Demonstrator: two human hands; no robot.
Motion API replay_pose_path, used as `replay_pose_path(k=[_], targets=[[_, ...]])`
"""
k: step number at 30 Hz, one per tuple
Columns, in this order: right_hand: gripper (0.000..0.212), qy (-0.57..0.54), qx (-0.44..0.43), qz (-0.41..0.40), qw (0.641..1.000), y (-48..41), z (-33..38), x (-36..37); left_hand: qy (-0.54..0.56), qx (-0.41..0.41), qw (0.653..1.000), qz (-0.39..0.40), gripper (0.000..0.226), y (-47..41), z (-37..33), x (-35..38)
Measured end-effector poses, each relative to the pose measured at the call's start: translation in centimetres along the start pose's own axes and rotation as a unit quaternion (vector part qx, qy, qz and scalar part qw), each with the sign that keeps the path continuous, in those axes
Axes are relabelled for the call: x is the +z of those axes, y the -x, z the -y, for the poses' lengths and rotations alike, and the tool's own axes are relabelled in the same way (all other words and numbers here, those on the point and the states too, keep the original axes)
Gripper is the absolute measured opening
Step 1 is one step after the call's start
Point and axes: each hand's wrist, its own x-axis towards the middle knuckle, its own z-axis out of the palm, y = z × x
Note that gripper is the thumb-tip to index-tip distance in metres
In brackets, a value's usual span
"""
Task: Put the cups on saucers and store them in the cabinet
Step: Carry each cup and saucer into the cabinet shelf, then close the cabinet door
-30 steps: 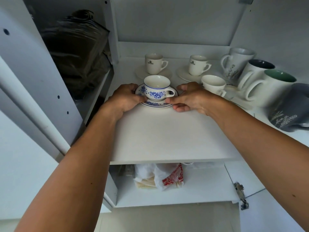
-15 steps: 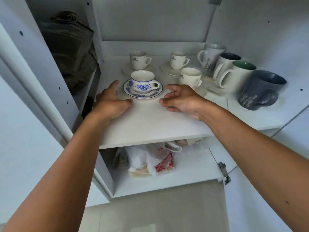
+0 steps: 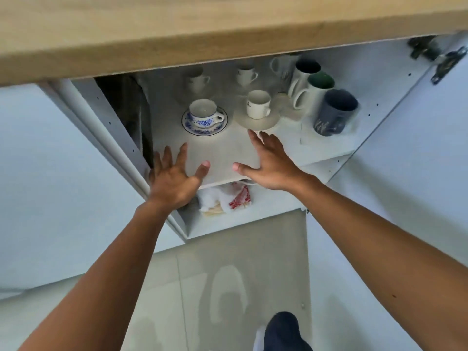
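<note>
A blue-flowered cup [image 3: 203, 114] stands on its matching saucer [image 3: 220, 127] on the white cabinet shelf [image 3: 222, 158]. To its right a plain white cup [image 3: 258, 103] sits on a white saucer [image 3: 255, 122]. Two more white cups [image 3: 245, 76] stand further back, half hidden under the wooden countertop [image 3: 202, 34]. My left hand [image 3: 174, 178] is open near the shelf's front edge, fingers spread, holding nothing. My right hand [image 3: 271, 163] is also open, its fingertips close to the white saucer.
Tall mugs, white [image 3: 304, 74], green-lined [image 3: 316, 89] and dark blue [image 3: 334, 112], stand at the shelf's right. A lower shelf holds a white and red plastic bag [image 3: 225, 198]. Open cabinet doors flank both sides. The pale tiled floor [image 3: 228, 274] lies below.
Both hands have let go of the blue-flowered cup and saucer and drawn back towards the shelf's front edge. My head has risen, so the countertop now covers the back of the shelf.
</note>
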Motion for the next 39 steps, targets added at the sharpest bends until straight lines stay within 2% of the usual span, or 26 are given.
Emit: replay_pose_path(k=[5,10,16,21,24,27,29,31,33,36,39], targets=[[0.103,0.102,0.054,0.044,0.992,7.6,3.1,-5.4,-0.042,0.038,0.998,0.035,0.092,6.5,-3.5,-5.4],[0.101,0.113,0.092,0.068,0.987,15.2,6.4,-11.3,-0.074,0.080,0.990,0.091,0.097,13.2,-8.0,-11.2],[0.099,0.104,0.121,0.061,0.985,23.2,9.1,-17.8,-0.117,0.139,0.978,0.104,0.082,19.1,-12.5,-17.1],[0.101,0.095,0.134,0.058,0.985,30.0,9.3,-22.1,-0.108,0.170,0.974,0.107,0.085,24.3,-16.0,-19.2],[0.097,0.080,0.141,0.051,0.985,34.3,8.6,-23.7,-0.095,0.178,0.972,0.119,0.093,27.3,-18.3,-18.4],[0.091,0.024,0.161,0.027,0.986,39.0,7.1,-24.8,-0.080,0.185,0.969,0.142,0.093,30.1,-20.8,-16.7],[0.081,-0.077,0.183,0.001,0.980,42.5,5.6,-24.9,-0.078,0.194,0.965,0.161,0.087,32.2,-22.4,-15.5],[0.065,-0.194,0.215,-0.024,0.957,46.1,3.8,-24.3,-0.073,0.211,0.959,0.177,0.084,34.4,-23.7,-14.3],[0.050,-0.255,0.263,-0.024,0.930,49.3,1.8,-23.0,-0.067,0.232,0.952,0.190,0.081,36.4,-24.9,-13.1],[0.039,-0.245,0.321,0.064,0.913,52.9,-1.7,-20.3,-0.050,0.286,0.929,0.229,0.076,39.2,-26.5,-11.0],[0.034,-0.245,0.334,0.143,0.899,54.6,-3.3,-18.2,-0.030,0.339,0.899,0.277,0.072,41.9,-27.5,-9.2]])
